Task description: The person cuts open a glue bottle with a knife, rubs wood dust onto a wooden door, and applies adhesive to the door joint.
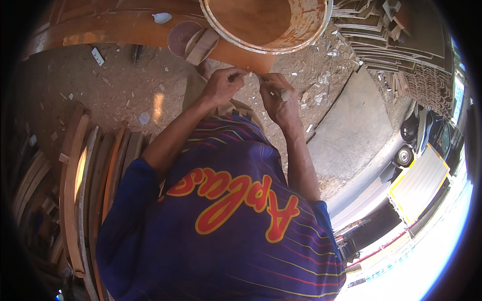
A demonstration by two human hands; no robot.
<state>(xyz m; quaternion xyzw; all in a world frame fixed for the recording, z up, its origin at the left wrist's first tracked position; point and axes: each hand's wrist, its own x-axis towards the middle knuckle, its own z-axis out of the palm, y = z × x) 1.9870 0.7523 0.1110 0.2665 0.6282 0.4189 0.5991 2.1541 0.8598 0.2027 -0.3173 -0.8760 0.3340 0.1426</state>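
My left hand is closed in a pinch, its fingertips meeting at a small whitish bit whose kind I cannot make out. Close beside it, my right hand wraps round a slim tool with a pale, rounded handle end. The tool's thin tip points toward the left fingertips; its kind is unclear. Both hands are held in front of my body, just short of a large round bucket with brown-stained walls and brown contents.
A reddish-brown wooden panel spans the far side, bearing a round sanding disc, a wood block and a white scrap. Curved boards stand at left. Stacked wood pieces and a grey slab lie right.
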